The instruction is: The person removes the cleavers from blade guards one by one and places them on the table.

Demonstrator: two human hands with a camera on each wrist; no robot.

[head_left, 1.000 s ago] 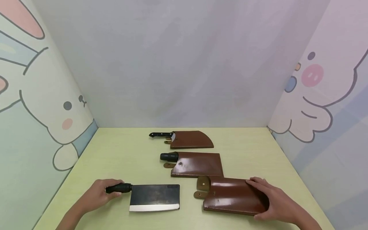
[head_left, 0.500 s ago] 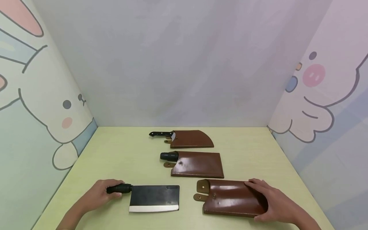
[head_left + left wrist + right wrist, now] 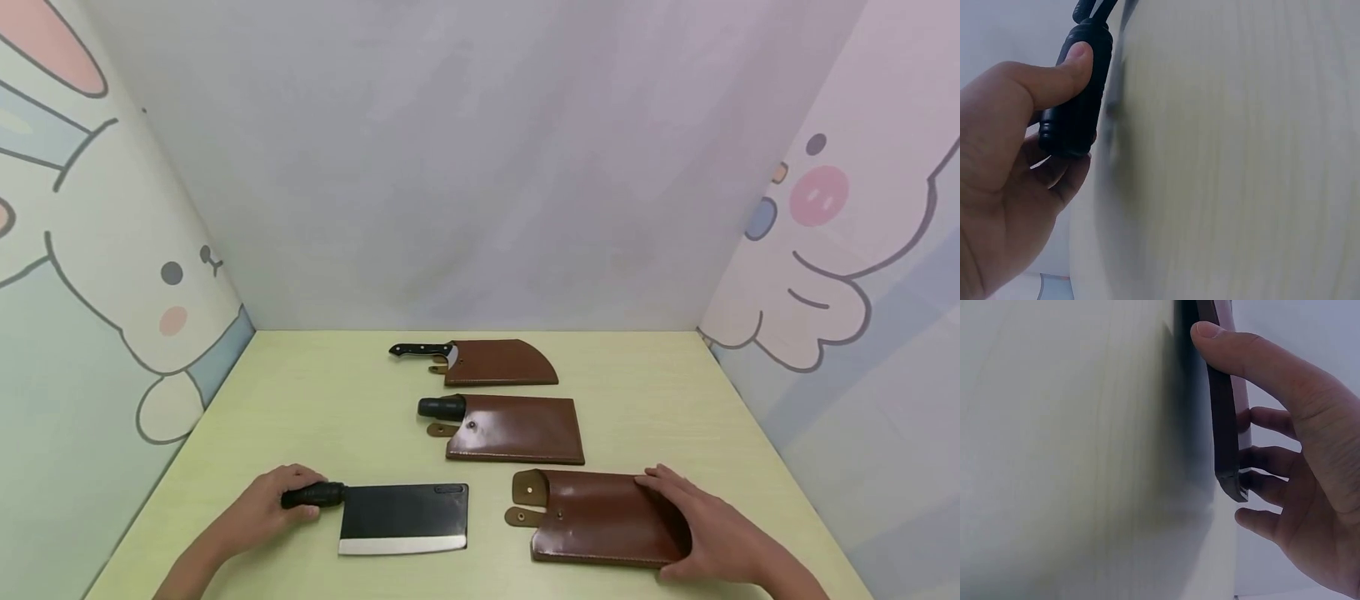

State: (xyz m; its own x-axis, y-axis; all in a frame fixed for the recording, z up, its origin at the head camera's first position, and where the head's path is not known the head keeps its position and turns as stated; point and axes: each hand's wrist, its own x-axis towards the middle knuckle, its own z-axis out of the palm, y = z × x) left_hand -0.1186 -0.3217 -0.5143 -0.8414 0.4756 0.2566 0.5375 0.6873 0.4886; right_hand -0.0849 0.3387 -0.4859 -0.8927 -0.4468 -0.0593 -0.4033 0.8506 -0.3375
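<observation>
Left hand (image 3: 279, 505) held a dark rectangular metal cleaver (image 3: 405, 515), right hand (image 3: 712, 533) a glossy brown leather sheath (image 3: 603, 514), apparently to steady both in line.

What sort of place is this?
Probably a small booth set up for demonstrations or filming rather than a working kitchen, though I can't be sure: a pale table is boxed in by a plain back wall and side walls with cartoon animals.

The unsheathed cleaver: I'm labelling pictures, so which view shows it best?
The head view: it shows the cleaver with its full blade and the handle in the left hand. The left wrist view shows mainly that handle, close up; the right wrist view, none of it.
</observation>
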